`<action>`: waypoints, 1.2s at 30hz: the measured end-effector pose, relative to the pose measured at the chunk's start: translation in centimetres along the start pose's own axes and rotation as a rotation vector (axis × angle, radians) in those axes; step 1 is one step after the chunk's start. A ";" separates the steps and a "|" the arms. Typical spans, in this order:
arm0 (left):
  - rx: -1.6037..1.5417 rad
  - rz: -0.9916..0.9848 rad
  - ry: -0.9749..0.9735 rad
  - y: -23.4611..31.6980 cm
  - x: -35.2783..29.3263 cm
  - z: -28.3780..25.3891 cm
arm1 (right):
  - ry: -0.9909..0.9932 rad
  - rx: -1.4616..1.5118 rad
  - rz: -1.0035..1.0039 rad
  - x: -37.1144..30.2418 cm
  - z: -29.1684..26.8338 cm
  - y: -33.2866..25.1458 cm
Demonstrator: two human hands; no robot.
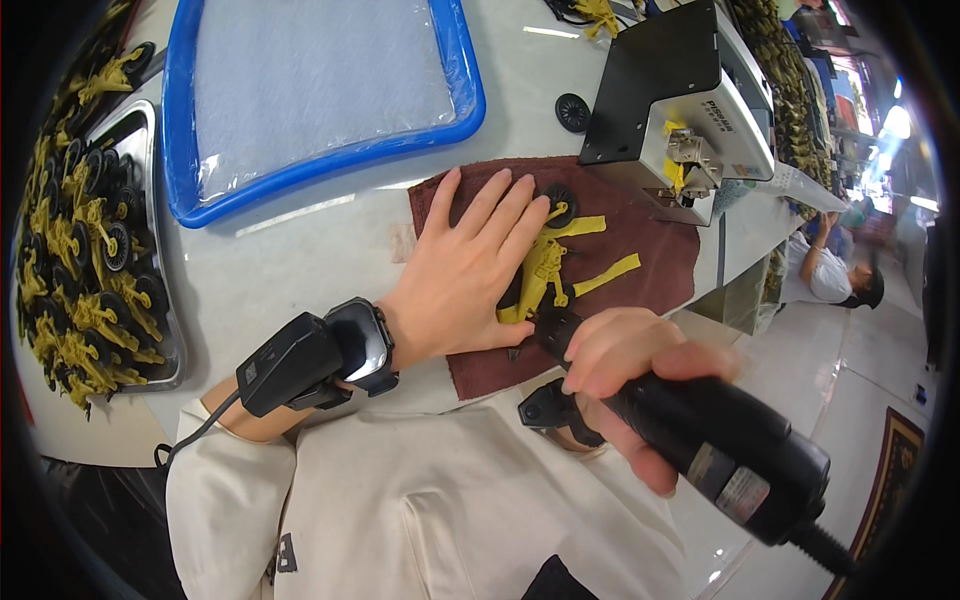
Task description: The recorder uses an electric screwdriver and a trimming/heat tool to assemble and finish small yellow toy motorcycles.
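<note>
A yellow plastic toy part (545,268) with black wheels lies on a dark red cloth (660,235) in front of me. My left hand (470,260) is spread flat over the cloth, its fingers stretched out along the part's left side and its thumb by the near end. In my right hand (630,370) I grip a black corded electric screwdriver (730,430). Its tip end points at the near end of the toy part; whether it touches a screw is hidden. Two yellow strips stick out from the part toward the right.
At the left, a metal tray (165,250) is heaped with yellow and black toy parts. A blue-rimmed tray (330,180) under clear plastic stands at the back. A black and silver machine (670,110) sits at the back right, with a loose black wheel (572,112) beside it. Another person (825,265) is at far right.
</note>
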State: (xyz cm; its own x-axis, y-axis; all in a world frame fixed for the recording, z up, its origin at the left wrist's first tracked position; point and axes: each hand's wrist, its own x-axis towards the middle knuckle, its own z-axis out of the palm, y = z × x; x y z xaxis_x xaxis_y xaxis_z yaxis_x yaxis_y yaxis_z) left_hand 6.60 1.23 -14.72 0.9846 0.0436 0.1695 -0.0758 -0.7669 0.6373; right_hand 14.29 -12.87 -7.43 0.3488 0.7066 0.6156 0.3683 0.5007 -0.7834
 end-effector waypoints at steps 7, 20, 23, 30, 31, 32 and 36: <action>-0.004 -0.002 0.003 0.1 0.4 -0.2 | 0.329 0.046 -0.110 0.4 -0.6 -0.2; -0.026 0.032 0.041 0.4 0.1 -0.4 | 0.802 -0.449 0.005 8.4 -9.0 0.1; -0.021 0.040 0.053 0.5 0.2 -0.4 | 0.657 -0.384 0.022 5.8 -6.3 -1.9; -0.037 0.011 0.059 0.6 -0.1 -0.3 | 0.278 0.094 -0.136 3.4 -1.5 0.0; -0.044 0.009 0.063 0.5 -0.1 -0.2 | 0.274 0.096 -0.137 3.4 -1.6 0.3; -0.044 0.006 0.067 0.4 0.0 -0.2 | 0.265 0.116 -0.135 3.5 -1.6 0.6; -0.073 0.021 0.051 0.3 -0.1 -0.2 | 0.260 0.142 -0.079 3.6 -1.2 1.3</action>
State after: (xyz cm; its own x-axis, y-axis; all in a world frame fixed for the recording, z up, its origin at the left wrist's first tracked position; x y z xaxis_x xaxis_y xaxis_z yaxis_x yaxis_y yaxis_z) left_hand 6.49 1.09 -14.42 0.9734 0.0620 0.2207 -0.1097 -0.7193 0.6860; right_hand 17.04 -10.21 -6.14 0.5394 0.5206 0.6618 0.2853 0.6265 -0.7253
